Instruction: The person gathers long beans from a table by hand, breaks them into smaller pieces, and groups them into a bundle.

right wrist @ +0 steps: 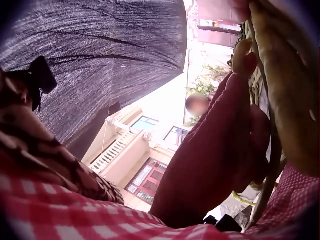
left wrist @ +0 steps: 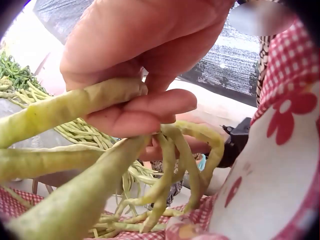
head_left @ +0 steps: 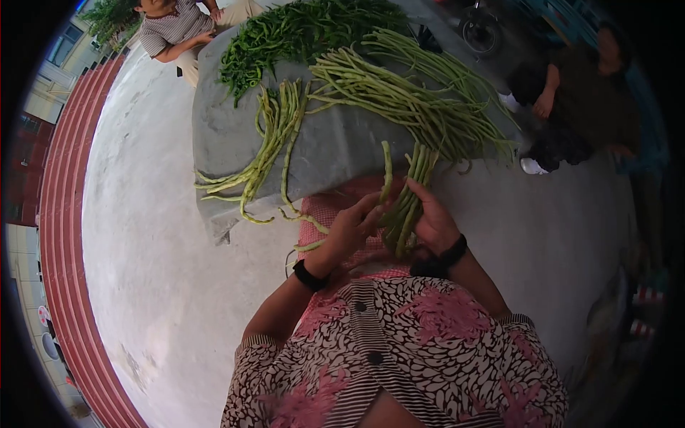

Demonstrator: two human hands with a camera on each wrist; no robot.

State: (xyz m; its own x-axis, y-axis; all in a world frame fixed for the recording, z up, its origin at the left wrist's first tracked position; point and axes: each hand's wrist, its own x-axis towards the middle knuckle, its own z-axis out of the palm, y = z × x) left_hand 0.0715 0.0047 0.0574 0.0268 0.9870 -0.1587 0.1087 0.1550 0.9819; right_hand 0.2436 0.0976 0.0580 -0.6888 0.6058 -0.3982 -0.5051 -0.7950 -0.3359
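Well, the grey-covered surface (head_left: 235, 135) is the broadest thing on which produce lies, with one person (head_left: 175, 32) beyond its far left corner and another person (head_left: 585, 100) past its right side. Next in size, a heap of slim dark-green peppers (head_left: 307, 36), by the look of them, spreads along the far part of the surface. The main pile of long beans (head_left: 399, 93) slants across the surface's right half, while a smaller bunch of beans (head_left: 282, 114) trails towards its near left edge.

The right grip (head_left: 437, 222), just off the near edge of the surface, is closed around a held bundle of long beans (head_left: 408, 214), above the red-checked cloth (head_left: 314, 214). The left grip (head_left: 349, 232), on the same near side of the surface, has its fingers curled and pinches a single bean (left wrist: 75, 102) beside that bundle.

As for progress, the work seems partway along: one bundle is gathered in the person's grasp, roughly lined up, with the single bean apart from its main body. The larger share of the beans, I'd judge, remains to be handled, lying on the surface in a pile and a looser bunch. Whether any of those are already sorted, I cannot tell.
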